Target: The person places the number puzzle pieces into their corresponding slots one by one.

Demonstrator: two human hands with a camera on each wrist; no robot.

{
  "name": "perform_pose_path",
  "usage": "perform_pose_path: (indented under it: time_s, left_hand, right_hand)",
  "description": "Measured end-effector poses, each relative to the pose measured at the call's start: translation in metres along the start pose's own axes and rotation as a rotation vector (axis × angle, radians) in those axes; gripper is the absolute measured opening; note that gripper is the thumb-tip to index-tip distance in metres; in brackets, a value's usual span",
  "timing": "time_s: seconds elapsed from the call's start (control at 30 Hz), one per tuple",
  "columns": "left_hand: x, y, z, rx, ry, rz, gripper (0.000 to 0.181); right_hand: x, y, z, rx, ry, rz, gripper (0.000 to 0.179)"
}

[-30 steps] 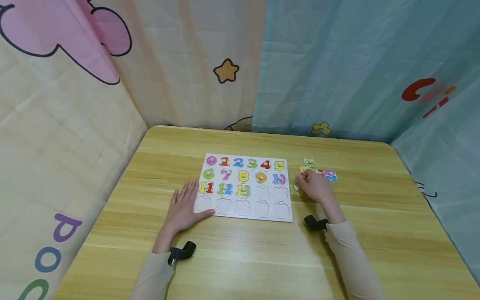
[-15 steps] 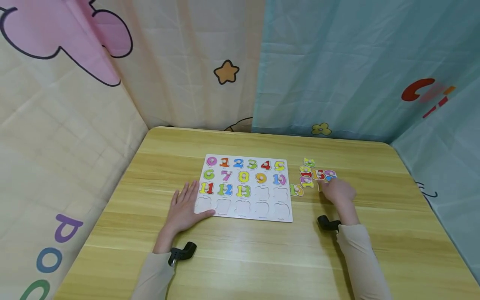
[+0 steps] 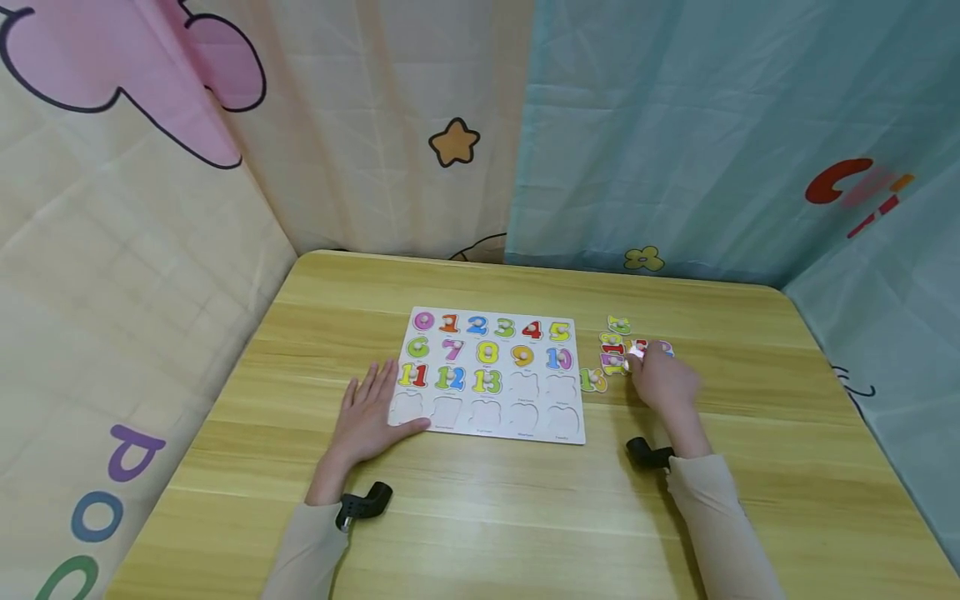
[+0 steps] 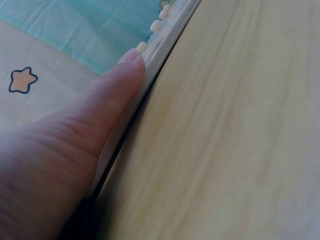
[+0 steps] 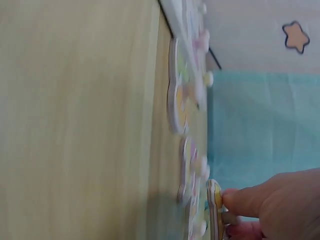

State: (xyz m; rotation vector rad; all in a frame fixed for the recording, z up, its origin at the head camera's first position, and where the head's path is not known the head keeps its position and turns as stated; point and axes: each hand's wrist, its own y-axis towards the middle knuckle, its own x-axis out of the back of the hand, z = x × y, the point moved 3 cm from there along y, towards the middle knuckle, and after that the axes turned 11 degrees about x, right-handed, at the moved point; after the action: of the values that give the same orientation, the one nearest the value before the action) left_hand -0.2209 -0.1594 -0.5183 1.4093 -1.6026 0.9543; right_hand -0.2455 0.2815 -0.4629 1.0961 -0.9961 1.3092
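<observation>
A white number puzzle board (image 3: 459, 423) lies on the table, filled with pegged pieces from 0 to 13 and showing bare recesses after them. My left hand (image 3: 367, 422) rests spread on its left front corner; in the left wrist view the thumb (image 4: 115, 85) lies along the board's edge. To the right of the board, my right hand (image 3: 666, 379) pinches a number puzzle piece (image 5: 215, 207) by its small peg, raised above the others. Glare whitens this piece in the head view, and its number does not show. Several loose pieces lie there, including the 16 (image 3: 593, 381).
The wooden table (image 3: 480, 517) ends at the back against hanging cartoon curtains (image 3: 375, 167). Loose pieces, such as a green and yellow one (image 3: 618, 325), lie close together right of the board. A black camera mount (image 3: 649, 454) sits at the right wrist.
My right hand has moved right from near the board to the loose pieces, then taken one by its peg and lifted it, shifting slightly left. The left hand stays in place.
</observation>
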Motion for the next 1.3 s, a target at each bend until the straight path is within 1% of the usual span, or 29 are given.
perform_pose_path:
  time_s: [0.1, 0.17, 0.2, 0.3, 0.4, 0.57, 0.73, 0.9, 1.0, 1.13, 1.3]
  left_hand:
    - [0.000, 0.000, 0.000, 0.000, 0.005, 0.000, 0.113]
    - [0.000, 0.000, 0.000, 0.001, 0.009, 0.000, 0.113]
    - [0.000, 0.000, 0.000, 0.000, 0.008, 0.001, 0.113]
    - [0.001, 0.000, 0.000, -0.002, 0.003, 0.000, 0.112]
    - [0.001, -0.001, -0.001, 0.000, 0.001, -0.001, 0.112]
    - [0.000, 0.000, 0.001, 0.002, 0.009, 0.000, 0.113]
    - [0.001, 0.000, 0.000, 0.004, 0.002, 0.004, 0.113]
    - [0.002, -0.001, -0.001, 0.007, -0.004, 0.008, 0.113]
    - [0.002, -0.001, -0.001, 0.005, -0.001, 0.005, 0.113]
    - [0.002, -0.001, 0.000, 0.005, 0.003, 0.007, 0.113]
    - [0.001, 0.000, 0.000, 0.007, -0.004, 0.013, 0.113]
  right_hand:
    - [-0.001, 0.001, 0.020, 0.110, 0.012, -0.065, 0.034]
    - [-0.004, 0.001, 0.034, 0.175, 0.038, -0.085, 0.030]
    - [-0.006, 0.002, 0.042, 0.201, 0.058, -0.079, 0.029]
    - [-0.013, 0.003, 0.064, 0.282, 0.109, -0.041, 0.026]
    - [-0.021, 0.006, 0.084, 0.360, 0.160, 0.019, 0.025]
    - [-0.034, 0.012, 0.110, 0.477, 0.182, 0.107, 0.024]
    - [-0.045, 0.018, 0.122, 0.525, 0.195, 0.173, 0.022]
    - [-0.049, 0.021, 0.126, 0.562, 0.219, 0.228, 0.018]
    - [-0.049, 0.023, 0.125, 0.560, 0.255, 0.263, 0.015]
    - [-0.049, 0.024, 0.123, 0.537, 0.298, 0.311, 0.015]
    - [-0.046, 0.023, 0.124, 0.504, 0.299, 0.323, 0.017]
